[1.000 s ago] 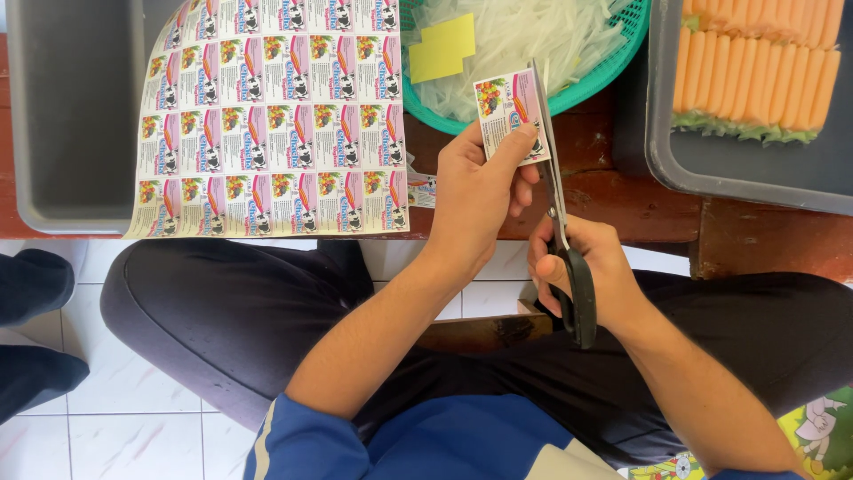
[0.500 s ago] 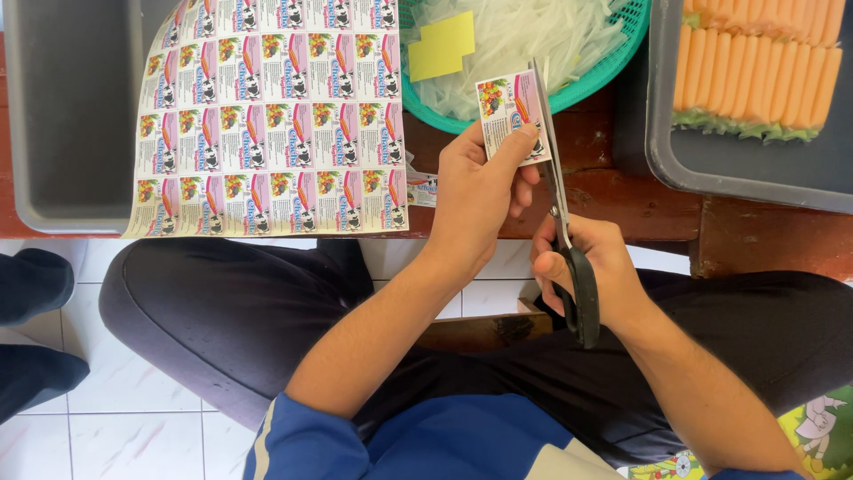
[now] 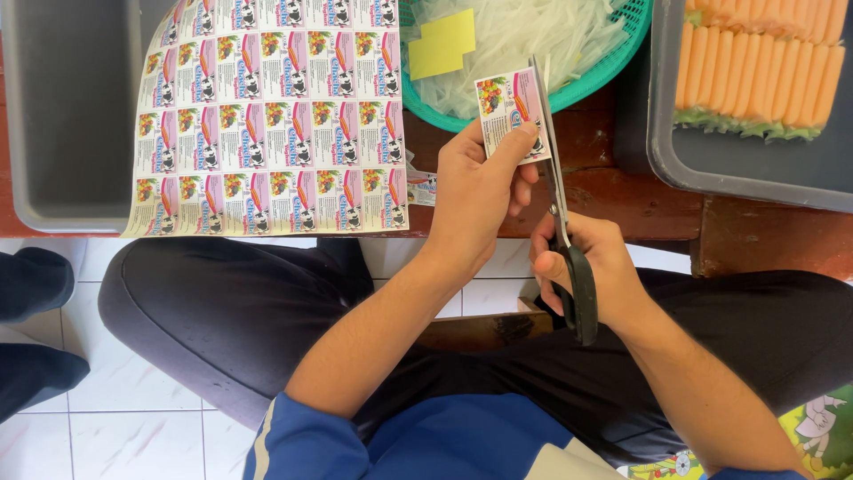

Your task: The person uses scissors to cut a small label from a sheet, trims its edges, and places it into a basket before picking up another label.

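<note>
My left hand [image 3: 475,191] pinches a small printed label [image 3: 506,107], pink and white with a colourful picture, holding it up over the table edge. My right hand [image 3: 591,271] grips black-handled scissors [image 3: 562,204]; their blades run up along the label's right edge and look nearly closed. To the left a large sheet of the same printed labels [image 3: 267,116] lies partly over a grey tub and hangs at the table's front edge. My legs in dark trousers are below the hands.
A grey plastic tub [image 3: 67,116] stands at the left. A teal basket [image 3: 613,53] holds pale shreds and a yellow slip [image 3: 442,43]. A grey tray [image 3: 755,173] at the right holds orange sticks [image 3: 755,62]. The table is red-brown wood [image 3: 622,200]. A cut label lies by the sheet's corner [image 3: 425,188].
The scissors' blades have closed slightly along the label's right edge. Both hands stay in nearly the same place.
</note>
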